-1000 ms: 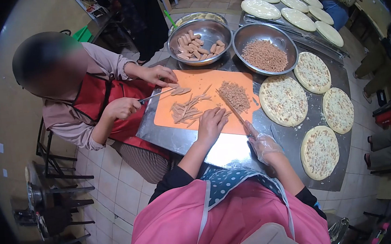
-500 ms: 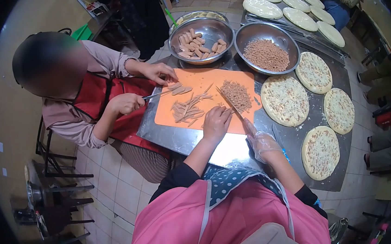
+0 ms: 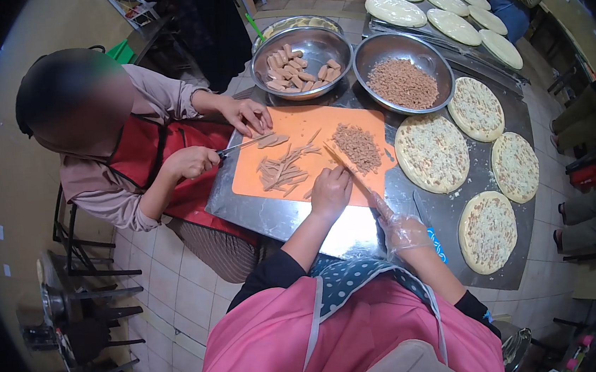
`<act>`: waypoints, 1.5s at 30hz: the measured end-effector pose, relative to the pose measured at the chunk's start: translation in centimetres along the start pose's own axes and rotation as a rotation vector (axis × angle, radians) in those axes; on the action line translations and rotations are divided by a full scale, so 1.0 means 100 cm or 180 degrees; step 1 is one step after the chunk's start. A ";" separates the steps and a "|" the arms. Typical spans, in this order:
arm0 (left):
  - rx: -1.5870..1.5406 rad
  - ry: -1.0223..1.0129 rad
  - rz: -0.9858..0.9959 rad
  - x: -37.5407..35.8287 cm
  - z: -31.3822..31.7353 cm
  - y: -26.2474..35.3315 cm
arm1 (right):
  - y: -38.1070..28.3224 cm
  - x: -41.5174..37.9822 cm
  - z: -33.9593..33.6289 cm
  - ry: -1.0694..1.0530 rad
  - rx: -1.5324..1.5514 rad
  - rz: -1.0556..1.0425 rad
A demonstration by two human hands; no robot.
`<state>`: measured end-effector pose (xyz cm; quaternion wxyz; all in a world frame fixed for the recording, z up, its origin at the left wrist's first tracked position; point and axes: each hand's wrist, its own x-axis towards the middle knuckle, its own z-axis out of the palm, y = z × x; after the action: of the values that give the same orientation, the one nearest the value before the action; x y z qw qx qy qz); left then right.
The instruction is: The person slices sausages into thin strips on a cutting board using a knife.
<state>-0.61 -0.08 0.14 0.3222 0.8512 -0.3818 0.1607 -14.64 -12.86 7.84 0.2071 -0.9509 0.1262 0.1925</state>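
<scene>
My left hand (image 3: pixel 331 191) lies at the near edge of an orange cutting board (image 3: pixel 296 119), its fingers curled over sausage strips that they mostly hide. In a clear plastic glove, my right hand (image 3: pixel 404 233) grips a knife (image 3: pixel 355 174), whose blade slants across the board beside my left fingertips. Just beyond the blade is a pile of diced sausage (image 3: pixel 358 148). Loose sausage strips (image 3: pixel 284 167) lie left of my left hand. Across the board's left side, a co-worker's hand (image 3: pixel 195 162) holds another knife (image 3: pixel 241 145) against sausage slices (image 3: pixel 273 140).
Behind the board stand a steel bowl of sausage pieces (image 3: pixel 304 94) and a bowl of diced sausage (image 3: pixel 402 83). Topped pizzas (image 3: pixel 433 153) cover the right side of the metal table. A blue-patterned knife handle (image 3: pixel 436 246) lies by my right wrist. More dough rounds (image 3: pixel 451 27) fill the far table.
The knife in my right hand has tilted slightly, and its blade looks narrower now. My left hand stays at nearly the same spot. The whole view has shifted a little.
</scene>
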 end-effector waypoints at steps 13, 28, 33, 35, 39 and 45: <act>-0.0184 -0.0043 -0.0418 -0.002 -0.003 0.002 | -0.004 0.007 0.007 0.0123 -0.0080 -0.0194; -0.0346 0.0254 -0.0150 -0.004 0.001 0.002 | 0.010 0.015 0.027 0.0203 -0.0048 -0.0253; -0.0206 0.0259 -0.0170 -0.010 0.002 -0.001 | 0.004 0.014 0.016 0.0223 0.0082 -0.0366; -0.0188 0.0292 -0.0193 -0.009 0.002 -0.001 | 0.008 0.010 0.025 0.0348 0.0175 -0.0572; -0.0343 0.0015 -0.0669 -0.009 -0.005 0.008 | 0.012 0.021 0.027 0.0148 0.0130 -0.0399; -0.0241 0.0294 -0.0172 -0.008 -0.001 -0.001 | 0.002 0.016 0.010 0.0022 0.0107 -0.0293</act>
<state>-1.04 0.50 -0.25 0.3757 0.8401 -0.3493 0.1765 -13.62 -12.88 6.24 0.2313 -0.9527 0.0862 0.1773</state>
